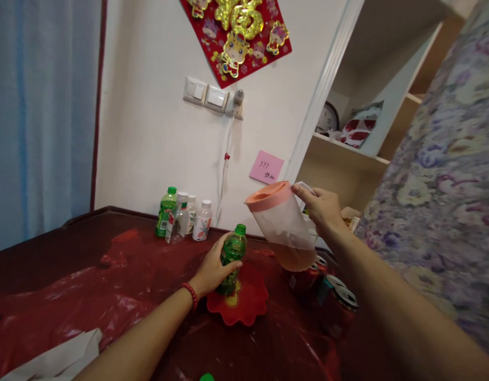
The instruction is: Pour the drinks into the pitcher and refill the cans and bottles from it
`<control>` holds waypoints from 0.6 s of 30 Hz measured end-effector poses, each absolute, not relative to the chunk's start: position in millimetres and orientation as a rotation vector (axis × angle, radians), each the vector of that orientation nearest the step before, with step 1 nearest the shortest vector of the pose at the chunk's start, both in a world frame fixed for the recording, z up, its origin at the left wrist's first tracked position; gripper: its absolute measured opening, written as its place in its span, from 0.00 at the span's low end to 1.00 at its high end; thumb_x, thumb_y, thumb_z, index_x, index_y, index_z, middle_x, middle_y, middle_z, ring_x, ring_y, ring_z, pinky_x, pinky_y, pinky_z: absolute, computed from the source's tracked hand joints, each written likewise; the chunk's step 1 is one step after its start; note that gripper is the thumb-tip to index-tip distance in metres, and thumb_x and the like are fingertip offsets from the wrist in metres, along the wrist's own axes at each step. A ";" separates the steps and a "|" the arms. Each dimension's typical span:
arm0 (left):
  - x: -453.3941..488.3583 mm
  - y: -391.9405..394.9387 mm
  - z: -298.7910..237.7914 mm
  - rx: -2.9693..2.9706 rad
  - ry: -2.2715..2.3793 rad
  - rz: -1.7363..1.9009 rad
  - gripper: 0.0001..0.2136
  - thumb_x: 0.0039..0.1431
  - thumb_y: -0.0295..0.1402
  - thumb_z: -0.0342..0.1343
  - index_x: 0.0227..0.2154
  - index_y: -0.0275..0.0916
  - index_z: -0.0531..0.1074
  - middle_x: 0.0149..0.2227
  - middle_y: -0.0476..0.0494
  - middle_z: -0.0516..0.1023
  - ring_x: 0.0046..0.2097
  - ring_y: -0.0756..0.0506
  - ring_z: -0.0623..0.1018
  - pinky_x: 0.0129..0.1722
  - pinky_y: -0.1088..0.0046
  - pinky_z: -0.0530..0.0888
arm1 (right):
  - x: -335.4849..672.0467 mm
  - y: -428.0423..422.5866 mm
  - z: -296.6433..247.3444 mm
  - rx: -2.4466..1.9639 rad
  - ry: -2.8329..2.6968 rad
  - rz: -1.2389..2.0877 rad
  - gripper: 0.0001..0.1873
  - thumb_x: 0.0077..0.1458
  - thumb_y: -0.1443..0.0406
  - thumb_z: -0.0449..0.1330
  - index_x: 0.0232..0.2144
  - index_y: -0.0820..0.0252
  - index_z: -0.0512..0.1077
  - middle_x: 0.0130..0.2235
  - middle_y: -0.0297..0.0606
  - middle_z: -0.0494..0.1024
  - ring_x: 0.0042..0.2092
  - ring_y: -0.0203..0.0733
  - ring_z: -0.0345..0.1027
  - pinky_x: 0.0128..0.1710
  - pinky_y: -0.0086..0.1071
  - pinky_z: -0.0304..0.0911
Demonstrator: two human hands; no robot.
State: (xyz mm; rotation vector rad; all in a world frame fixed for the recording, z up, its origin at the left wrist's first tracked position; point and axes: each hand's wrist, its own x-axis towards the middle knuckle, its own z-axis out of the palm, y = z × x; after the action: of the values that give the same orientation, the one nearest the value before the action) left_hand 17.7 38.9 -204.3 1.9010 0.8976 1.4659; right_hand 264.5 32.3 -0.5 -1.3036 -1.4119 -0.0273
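My left hand (215,268) is closed around a green plastic bottle (234,248), which stands uncapped and nearly upright on a red scalloped plate (250,307). To the right, my right hand (323,209) grips the handle of a translucent pitcher (282,227) with a pink lid. The pitcher is raised and tilted toward the bottle, with brownish liquid in its lower part. Its spout is apart from the bottle's mouth, and no stream of liquid shows between them. A green cap (206,377) lies at the bottom edge of the view.
Several bottles stand by the wall, among them a green one (166,211) and a white one (203,220). Several drink cans (339,309) stand right of the plate, below my right forearm. Red plastic film (89,280) covers the table. A white cord (228,137) hangs down the wall.
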 end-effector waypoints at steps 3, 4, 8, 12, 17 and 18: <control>18.0 39.6 -207.1 1.966 0.961 1.446 0.37 0.57 0.36 0.62 0.66 0.41 0.51 0.64 0.34 0.64 0.64 0.37 0.66 0.64 0.55 0.61 | 265.9 44.4 -16.9 -1.243 -1.298 -0.058 0.32 0.45 0.37 0.61 0.16 0.56 0.59 0.20 0.26 0.52 0.25 0.33 0.46 0.24 0.31 0.42; 18.3 39.7 -207.4 1.981 0.981 1.443 0.37 0.57 0.37 0.61 0.66 0.40 0.51 0.64 0.34 0.64 0.64 0.36 0.66 0.64 0.55 0.60 | 265.5 49.0 -23.6 -1.230 -1.264 -0.061 0.32 0.45 0.38 0.61 0.16 0.56 0.58 0.20 0.25 0.52 0.25 0.33 0.45 0.24 0.31 0.42; 19.6 41.6 -208.2 2.014 1.016 1.442 0.34 0.59 0.40 0.60 0.65 0.41 0.54 0.63 0.35 0.66 0.63 0.36 0.67 0.64 0.56 0.61 | 262.8 68.3 -53.6 -1.219 -1.152 -0.052 0.34 0.47 0.38 0.60 0.15 0.54 0.50 0.20 0.25 0.48 0.26 0.32 0.42 0.25 0.31 0.41; 19.9 44.5 -209.3 2.015 1.018 1.428 0.32 0.60 0.43 0.60 0.64 0.41 0.55 0.62 0.36 0.68 0.62 0.37 0.69 0.62 0.57 0.63 | 261.7 86.5 -85.3 -1.222 -1.067 -0.010 0.34 0.47 0.38 0.60 0.15 0.54 0.49 0.20 0.24 0.47 0.26 0.32 0.42 0.26 0.31 0.41; 21.8 43.9 -207.8 1.973 1.020 1.420 0.32 0.60 0.45 0.60 0.63 0.41 0.56 0.62 0.36 0.67 0.62 0.36 0.68 0.63 0.56 0.62 | 261.1 109.1 -127.9 -1.214 -0.966 0.083 0.33 0.48 0.35 0.56 0.16 0.54 0.55 0.19 0.24 0.52 0.26 0.33 0.46 0.25 0.30 0.44; 22.3 43.7 -207.6 1.959 1.018 1.419 0.33 0.60 0.45 0.60 0.63 0.41 0.56 0.62 0.36 0.67 0.63 0.36 0.68 0.63 0.55 0.62 | 260.6 113.7 -136.2 -1.211 -0.944 0.102 0.32 0.49 0.35 0.55 0.17 0.54 0.56 0.19 0.24 0.53 0.26 0.33 0.46 0.25 0.30 0.45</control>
State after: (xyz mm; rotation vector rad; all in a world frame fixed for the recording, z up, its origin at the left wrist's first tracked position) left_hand 22.3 43.7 -207.6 1.9592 1.0184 1.4187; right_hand 260.6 113.7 -136.2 -1.2113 -0.9436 0.1020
